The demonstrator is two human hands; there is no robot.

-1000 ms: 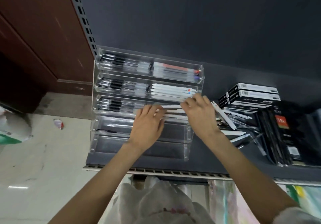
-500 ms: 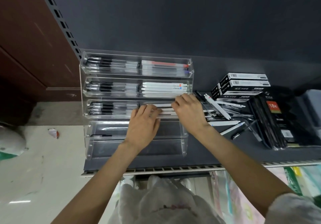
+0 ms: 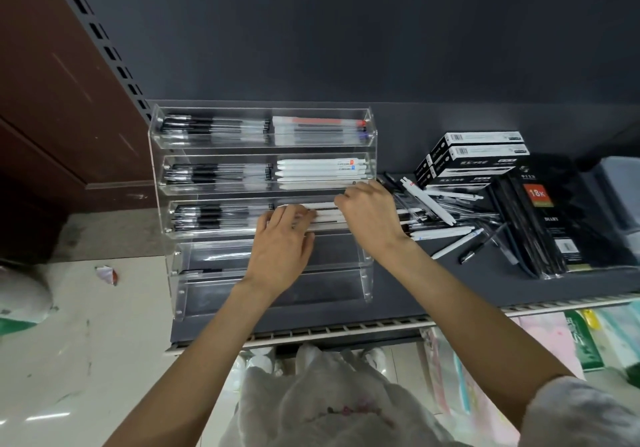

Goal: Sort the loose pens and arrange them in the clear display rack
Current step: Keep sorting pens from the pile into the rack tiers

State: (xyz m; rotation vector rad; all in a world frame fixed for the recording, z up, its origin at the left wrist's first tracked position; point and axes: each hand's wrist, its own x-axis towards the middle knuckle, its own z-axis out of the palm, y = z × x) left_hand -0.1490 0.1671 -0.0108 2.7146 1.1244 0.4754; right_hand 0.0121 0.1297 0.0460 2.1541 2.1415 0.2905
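Note:
A clear five-tier display rack [image 3: 160,183] stands on the dark shelf. Its upper two tiers hold black pens on the left, with clear pens [image 3: 318,129] and white pens [image 3: 320,169] on the right. In the third tier, black pens [image 3: 207,218] lie at the left and a small bundle of white pens [image 3: 325,216] lies at the right. My left hand [image 3: 280,249] rests its fingertips on the left end of that bundle. My right hand [image 3: 370,218] curls over its right end. Loose pens [image 3: 446,233] lie in a pile right of the rack.
The two lowest rack tiers [image 3: 270,290] look almost bare. Black-and-white pen boxes [image 3: 478,152] and wrapped dark diaries [image 3: 543,221] stand at the right. The shelf's front edge [image 3: 346,330] runs below the rack, with white bags under it.
Both hands stay on the white pens in the third tier; the right hand has slid slightly along them. The camera has shifted, so the rack sits further right in view.

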